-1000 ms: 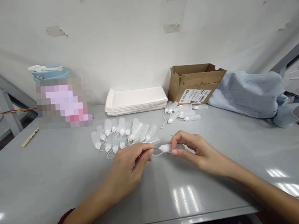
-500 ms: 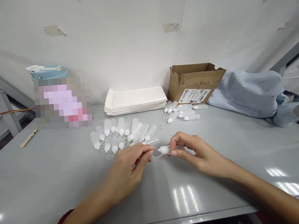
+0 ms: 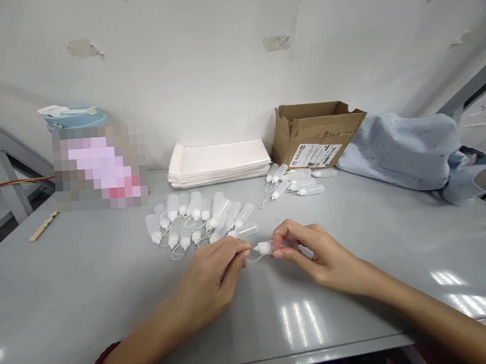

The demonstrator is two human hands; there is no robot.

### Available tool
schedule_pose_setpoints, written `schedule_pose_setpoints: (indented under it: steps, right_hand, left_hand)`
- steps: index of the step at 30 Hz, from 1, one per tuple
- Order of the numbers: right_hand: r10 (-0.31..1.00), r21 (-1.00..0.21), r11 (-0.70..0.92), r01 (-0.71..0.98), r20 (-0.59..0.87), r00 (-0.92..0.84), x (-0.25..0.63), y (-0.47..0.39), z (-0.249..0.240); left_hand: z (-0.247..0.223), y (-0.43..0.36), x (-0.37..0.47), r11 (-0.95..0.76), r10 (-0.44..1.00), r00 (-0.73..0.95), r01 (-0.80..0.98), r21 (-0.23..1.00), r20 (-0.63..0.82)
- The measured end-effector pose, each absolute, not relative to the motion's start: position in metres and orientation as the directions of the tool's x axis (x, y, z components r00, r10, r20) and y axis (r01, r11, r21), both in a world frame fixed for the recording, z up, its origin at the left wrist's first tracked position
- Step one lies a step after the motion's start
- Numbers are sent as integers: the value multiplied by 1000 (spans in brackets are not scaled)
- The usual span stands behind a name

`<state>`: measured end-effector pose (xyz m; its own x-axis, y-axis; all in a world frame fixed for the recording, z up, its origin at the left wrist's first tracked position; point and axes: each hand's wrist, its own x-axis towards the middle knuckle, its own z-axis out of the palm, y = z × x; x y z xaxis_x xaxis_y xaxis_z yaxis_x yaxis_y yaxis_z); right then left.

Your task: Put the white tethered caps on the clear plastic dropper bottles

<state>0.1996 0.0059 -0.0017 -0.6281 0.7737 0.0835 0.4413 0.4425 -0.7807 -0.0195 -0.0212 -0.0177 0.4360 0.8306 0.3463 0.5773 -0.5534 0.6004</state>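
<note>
My right hand (image 3: pixel 310 252) pinches a small translucent needle-tip dropper bottle (image 3: pixel 265 248) by its body, lying sideways with its white nozzle facing left. My left hand (image 3: pixel 222 266) has thumb and forefinger pressed together at the thin needle tip. A thin white strap (image 3: pixel 255 259) loops from the bottle's neck to those fingertips; the cap at its end is hidden between them. Just beyond the left hand, several similar bottles (image 3: pixel 196 204) lie grouped on the grey table (image 3: pixel 340 330), most with nozzles toward me.
A second group of bottles (image 3: pixel 308 189) lies before an open cardboard box (image 3: pixel 306 136). A stack of white paper sleeves (image 3: pixel 220 161) is against the wall. Light blue fabric (image 3: pixel 399 154) lies right; a blurred-out item (image 3: pixel 100 164), a blue container (image 3: pixel 78 120) and a yellowish strip (image 3: pixel 44 226) are left.
My two hands have come slightly closer together, so less of the needle shows between the left fingertips and the nozzle. Both hands keep their pinch, and the view has shifted slightly.
</note>
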Motion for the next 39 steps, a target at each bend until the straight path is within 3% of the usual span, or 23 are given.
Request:
schedule_pose_setpoints:
  steps: [24,39]
  right_hand:
    - [761,-771,470,429,108,-640,199,5,1]
    - [735,-759,513,401,147,-662,198,3,-6]
  left_hand:
    - [-11,-19,-20,-543,839,423,613,574,342]
    - [-18,-22,-17,-531,844,427,574,623,325]
